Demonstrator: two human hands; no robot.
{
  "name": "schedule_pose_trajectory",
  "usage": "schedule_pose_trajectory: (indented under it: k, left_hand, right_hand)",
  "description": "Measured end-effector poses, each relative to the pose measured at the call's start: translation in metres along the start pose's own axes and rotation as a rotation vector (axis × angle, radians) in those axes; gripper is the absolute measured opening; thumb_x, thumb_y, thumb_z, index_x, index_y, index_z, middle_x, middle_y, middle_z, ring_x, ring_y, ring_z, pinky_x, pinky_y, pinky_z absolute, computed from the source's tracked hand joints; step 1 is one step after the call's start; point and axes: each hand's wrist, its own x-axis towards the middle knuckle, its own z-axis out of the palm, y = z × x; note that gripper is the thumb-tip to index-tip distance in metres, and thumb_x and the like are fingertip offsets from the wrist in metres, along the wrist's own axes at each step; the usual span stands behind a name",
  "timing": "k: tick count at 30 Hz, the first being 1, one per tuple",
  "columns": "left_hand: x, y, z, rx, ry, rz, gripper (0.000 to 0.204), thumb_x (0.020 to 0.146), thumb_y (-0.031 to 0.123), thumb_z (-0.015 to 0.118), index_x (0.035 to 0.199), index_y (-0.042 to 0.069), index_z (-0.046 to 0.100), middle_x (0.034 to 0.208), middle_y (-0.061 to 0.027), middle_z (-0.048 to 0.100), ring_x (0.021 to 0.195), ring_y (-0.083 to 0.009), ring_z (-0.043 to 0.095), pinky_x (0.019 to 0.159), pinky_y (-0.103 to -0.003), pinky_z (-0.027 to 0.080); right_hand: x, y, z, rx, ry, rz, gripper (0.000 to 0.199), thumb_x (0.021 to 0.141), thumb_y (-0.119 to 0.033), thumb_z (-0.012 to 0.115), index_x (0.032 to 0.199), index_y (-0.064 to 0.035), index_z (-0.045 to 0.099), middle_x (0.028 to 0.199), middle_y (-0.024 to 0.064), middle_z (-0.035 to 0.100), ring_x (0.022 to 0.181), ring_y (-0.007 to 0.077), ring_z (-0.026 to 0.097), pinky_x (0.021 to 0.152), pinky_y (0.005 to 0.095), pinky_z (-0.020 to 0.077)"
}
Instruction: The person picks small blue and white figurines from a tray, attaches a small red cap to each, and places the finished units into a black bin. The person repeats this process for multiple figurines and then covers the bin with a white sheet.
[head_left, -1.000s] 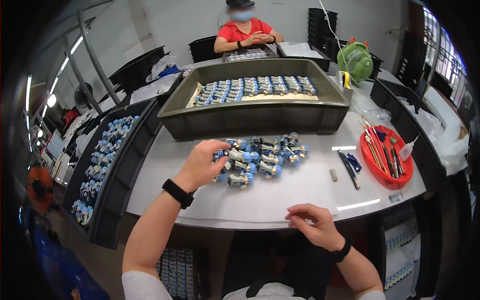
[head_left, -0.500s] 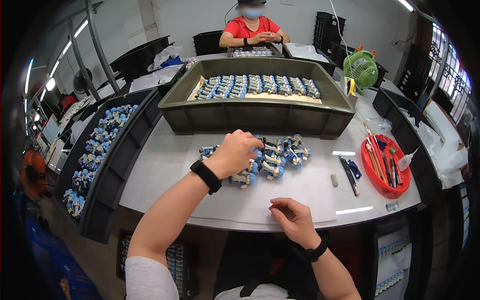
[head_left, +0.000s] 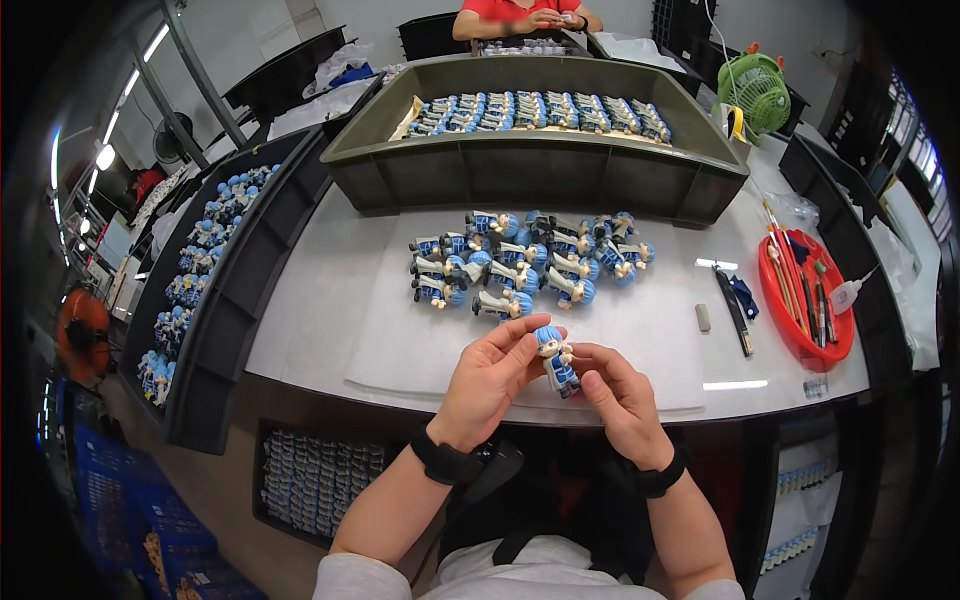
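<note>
My left hand and right hand both pinch one toy. More toys lie at twelve o'clock.

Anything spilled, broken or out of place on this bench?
Nothing stands out. Both hands, left hand and right hand, hold one blue-haired figurine above the table edge. The other figurines lie in a loose cluster on the table, and brushes sit inside the red tray.

Blue-haired figurine in blue and cream; matching figurines on the white table; olive-grey crate; red tray; green fan.
</note>
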Motion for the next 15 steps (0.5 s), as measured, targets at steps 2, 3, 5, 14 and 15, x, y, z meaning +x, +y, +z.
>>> schedule_pose_trajectory:
  k: [2, 3, 5, 14, 15]
  left_hand:
    - [0.005, -0.005, 0.001, 0.005, 0.005, 0.033, 0.032, 0.096, 0.015, 0.047, 0.123, 0.0, 0.049, 0.118, -0.014, 0.057, 0.106, -0.0188, 0.055, 0.094, -0.033, 0.043]
    - [0.007, -0.008, 0.0, 0.017, 0.004, 0.039, 0.032, 0.095, 0.015, 0.047, 0.124, 0.0, 0.049, 0.118, -0.0136, 0.057, 0.106, -0.0186, 0.055, 0.094, -0.033, 0.043]
    - [0.01, -0.012, -0.002, 0.04, 0.005, 0.048, 0.032, 0.095, 0.015, 0.048, 0.124, 0.0, 0.049, 0.117, -0.0128, 0.057, 0.105, -0.018, 0.055, 0.093, -0.033, 0.044]
    - [0.009, -0.021, -0.007, 0.111, 0.028, 0.124, 0.033, 0.092, 0.01, 0.053, 0.124, 0.001, 0.052, 0.108, -0.0057, 0.061, 0.097, -0.0098, 0.056, 0.082, -0.024, 0.045]
    - [0.009, -0.02, -0.008, 0.092, 0.023, 0.119, 0.034, 0.093, 0.01, 0.053, 0.125, 0.0, 0.05, 0.11, -0.0075, 0.06, 0.1, -0.0117, 0.056, 0.083, -0.025, 0.045]
  right_hand:
    - [0.0, 0.003, 0.0, -0.029, 0.003, -0.018, 0.032, 0.094, -0.012, 0.05, 0.123, 0.0008, 0.048, 0.106, 0.0106, 0.06, 0.091, 0.0133, 0.058, 0.077, 0.0264, 0.049]
    - [0.0, 0.002, 0.0, -0.04, 0.012, -0.016, 0.031, 0.093, -0.011, 0.051, 0.122, 0.0008, 0.048, 0.106, 0.0104, 0.06, 0.091, 0.0132, 0.058, 0.077, 0.0261, 0.049]
    - [0.0, 0.001, 0.001, -0.06, 0.029, -0.007, 0.031, 0.093, -0.008, 0.051, 0.122, 0.0007, 0.048, 0.105, 0.0099, 0.059, 0.091, 0.013, 0.058, 0.077, 0.0255, 0.0489]
    - [0.001, 0.013, 0.0, -0.174, 0.101, -0.156, 0.047, 0.078, -0.006, 0.071, 0.119, 0.0006, 0.051, 0.101, 0.0114, 0.06, 0.083, 0.0136, 0.06, 0.073, 0.025, 0.05]
    - [0.002, 0.013, 0.0, -0.182, 0.104, -0.155, 0.048, 0.076, -0.006, 0.073, 0.119, 0.0006, 0.051, 0.101, 0.0117, 0.06, 0.083, 0.0138, 0.06, 0.072, 0.0251, 0.0502]
